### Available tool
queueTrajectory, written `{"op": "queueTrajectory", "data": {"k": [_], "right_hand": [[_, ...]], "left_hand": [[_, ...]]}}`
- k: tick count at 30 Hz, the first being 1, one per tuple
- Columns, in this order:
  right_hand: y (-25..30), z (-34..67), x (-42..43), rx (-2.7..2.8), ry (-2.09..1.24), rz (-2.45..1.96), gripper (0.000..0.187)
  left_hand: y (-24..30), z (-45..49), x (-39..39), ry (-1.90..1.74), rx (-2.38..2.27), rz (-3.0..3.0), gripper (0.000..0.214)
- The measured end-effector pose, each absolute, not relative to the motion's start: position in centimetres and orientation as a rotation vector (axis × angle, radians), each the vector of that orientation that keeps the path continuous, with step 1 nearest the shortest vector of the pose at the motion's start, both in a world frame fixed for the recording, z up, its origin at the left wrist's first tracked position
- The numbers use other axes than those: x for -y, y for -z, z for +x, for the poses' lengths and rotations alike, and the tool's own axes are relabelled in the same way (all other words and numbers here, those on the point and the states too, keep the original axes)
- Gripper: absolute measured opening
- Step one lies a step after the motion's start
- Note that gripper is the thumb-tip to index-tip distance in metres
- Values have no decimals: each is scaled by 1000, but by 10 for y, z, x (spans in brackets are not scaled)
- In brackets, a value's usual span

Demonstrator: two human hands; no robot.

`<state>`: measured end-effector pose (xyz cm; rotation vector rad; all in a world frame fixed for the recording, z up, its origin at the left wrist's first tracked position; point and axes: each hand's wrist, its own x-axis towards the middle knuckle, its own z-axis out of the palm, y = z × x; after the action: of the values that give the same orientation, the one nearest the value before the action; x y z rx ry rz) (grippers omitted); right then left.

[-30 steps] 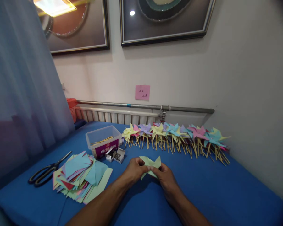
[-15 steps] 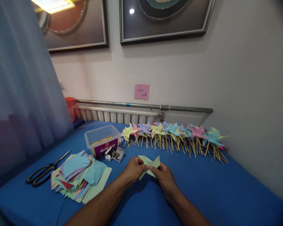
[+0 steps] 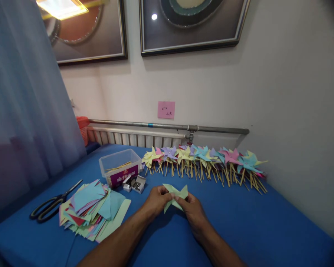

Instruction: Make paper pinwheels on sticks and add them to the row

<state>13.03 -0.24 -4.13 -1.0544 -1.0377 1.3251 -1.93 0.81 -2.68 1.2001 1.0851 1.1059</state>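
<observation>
Between my two hands is a pale green paper pinwheel point(image 3: 177, 192) without a stick, its points folded inward and their tips sticking out. My left hand point(image 3: 159, 199) pinches it from the left, thumb on top near the centre. From the right, my right hand point(image 3: 191, 208) grips it the same way, with its thumb close to the left one. The fingers beneath the paper are partly hidden. Just beyond my left hand sit small white boxes point(image 3: 138, 184) holding small metal pins or tacks.
Many finished pinwheels point(image 3: 202, 154) on sticks lie in a row along the back. A clear plastic tub point(image 3: 119, 159) holds thin sticks. Left of my arm are a pile of coloured paper pieces point(image 3: 93, 209) and black-handled scissors point(image 3: 54, 204). All rest on a blue cloth point(image 3: 256, 222).
The camera view has shifted slightly. My hands hold the green pinwheel in nearly the same place, with the thumbs a little shifted at its centre.
</observation>
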Motion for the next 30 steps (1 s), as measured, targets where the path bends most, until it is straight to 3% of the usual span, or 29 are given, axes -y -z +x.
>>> {"op": "queueTrajectory", "data": {"k": [6,12,17,20,23,30], "right_hand": [[42,131,2,1073,-1348,-1044,45],[35,130,9,1051,-1331,-1027,36],[29,128,13,1068,-1353,-1024,29],[29,128,11,1071,-1333,-1088,28],[31,128,10,1102,-1321,-1080,31],[39,128,4,1118,-1312,-1051,39]], "left_hand": [[27,-18,-7,-1072,-1113,1245,38],[8,-33,-7,-1256,-1169,1380,26],[-32,-87,-17,-1427,-1620,1643,26],[-62,-131,-30,-1236,-2055,1895,29],[-85,-172,-48,-816,-2360,1932,34],[-80,-211,-91,-400,-2169,1807,18]]}}
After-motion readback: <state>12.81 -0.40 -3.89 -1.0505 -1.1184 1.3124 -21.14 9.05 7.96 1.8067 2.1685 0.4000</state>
